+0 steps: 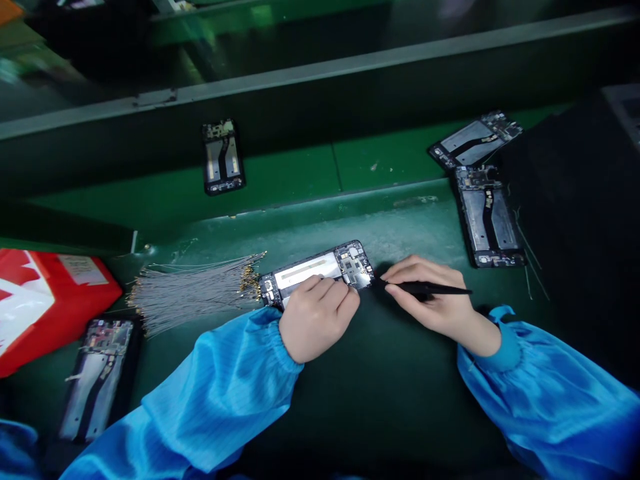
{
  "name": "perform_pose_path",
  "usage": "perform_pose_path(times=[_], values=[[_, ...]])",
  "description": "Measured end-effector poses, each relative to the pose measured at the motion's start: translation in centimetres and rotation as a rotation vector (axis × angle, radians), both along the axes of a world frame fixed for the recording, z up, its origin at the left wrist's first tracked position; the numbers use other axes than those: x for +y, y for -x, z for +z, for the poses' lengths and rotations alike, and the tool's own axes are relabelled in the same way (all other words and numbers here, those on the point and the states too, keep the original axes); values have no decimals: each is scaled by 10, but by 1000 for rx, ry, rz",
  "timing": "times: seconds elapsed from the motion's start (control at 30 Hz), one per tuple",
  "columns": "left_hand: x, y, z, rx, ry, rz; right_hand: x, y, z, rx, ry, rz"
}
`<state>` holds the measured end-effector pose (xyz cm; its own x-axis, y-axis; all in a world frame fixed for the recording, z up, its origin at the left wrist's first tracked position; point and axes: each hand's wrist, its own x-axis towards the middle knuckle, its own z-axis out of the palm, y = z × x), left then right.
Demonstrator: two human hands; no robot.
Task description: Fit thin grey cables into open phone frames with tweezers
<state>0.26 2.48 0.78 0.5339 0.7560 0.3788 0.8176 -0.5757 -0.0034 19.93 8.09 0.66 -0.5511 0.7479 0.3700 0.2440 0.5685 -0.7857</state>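
Note:
An opened phone (pixel 307 268), its circuit board and metal plate bare, lies tilted on the green bench in the middle of the view. My left hand (pixel 319 317) is closed over its near edge, fingers curled and fingertips partly hidden. Black tweezers (pixel 440 289) are pinched in my right hand (pixel 435 293), just off the phone's right end. Their tips are dark and hard to make out there. Touching or nearly touching the phone's left end is a bundle of thin grey cables (pixel 200 293) with small gold-coloured connectors.
Another opened phone (pixel 223 160) lies on the raised ledge at the back. At the right, one opened phone (pixel 487 217) sits near a second (pixel 475 140), with loose thin cables beside them. A red and white bag (pixel 75 287) and an opened phone (pixel 95 380) are at the left.

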Motion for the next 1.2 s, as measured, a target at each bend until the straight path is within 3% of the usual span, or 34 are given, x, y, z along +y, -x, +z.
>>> perform_pose_path(times=[0.23,0.5,1.2], values=[[-4,-6,2,50,161,100,-5,2,3,-62,-161,133],[-3,-6,-2,10,137,109,2,1,-4,21,32,14],[-3,-4,-1,28,153,95,3,2,0,42,101,-6]])
